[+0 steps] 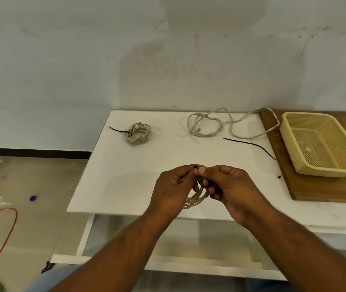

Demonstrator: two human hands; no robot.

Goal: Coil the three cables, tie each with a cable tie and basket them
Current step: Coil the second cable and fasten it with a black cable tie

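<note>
Above the white worktop (125, 175), the left hand (172, 186) is gripping a coiled cable (195, 200) steady with curled fingers (181, 171) while the right hand (231, 186) is pinching its cable tie (204, 183) (likely threading it shut).

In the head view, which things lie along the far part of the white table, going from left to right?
Tied cable coil → loose uncoiled cable → yellow basket. The spare black cable tie lies under the cable's span, so its place is unclear.
</note>
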